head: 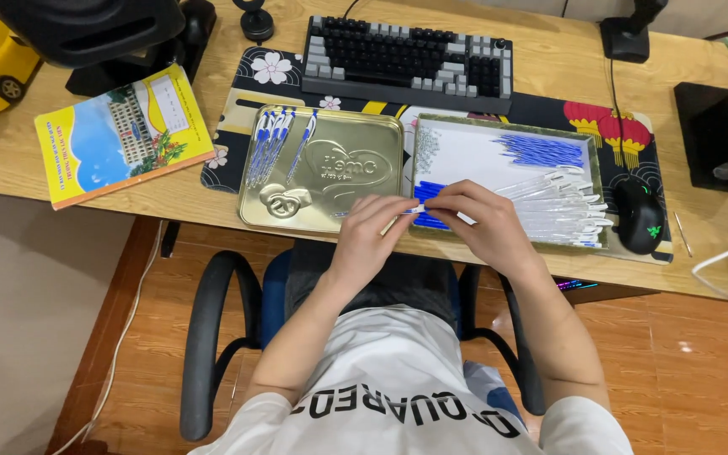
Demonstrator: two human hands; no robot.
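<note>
Left hand [370,229]: closed, fingertips pinching one end of a slim pen [415,209]. Right hand [473,221]: closed, pinching the other end of the same pen; the two hands meet over the near edge of the gold tin lid [323,168].

Pen: clear barrel with blue showing, held level in the air just right of the lid's near right corner.

Finished pens [275,141]: a short row, blue and white, lying on the lid's far left part.

Parts tray [507,179]: shallow, just right of the lid; clear barrels [562,206] fanned along its right side, blue refills [545,150] at its far end, more blue pieces near the right hand.

Beyond the lid: keyboard [408,61]. Well right of the lid, past the tray: mouse [640,215]. Left of the lid: yellow booklet [121,135].

Risk, as judged: the pinch is slight and sits at the desk's near edge; a slip could send the pen, or a small piece of it, to the floor. A sweeping right wrist could scatter the loose barrels.
</note>
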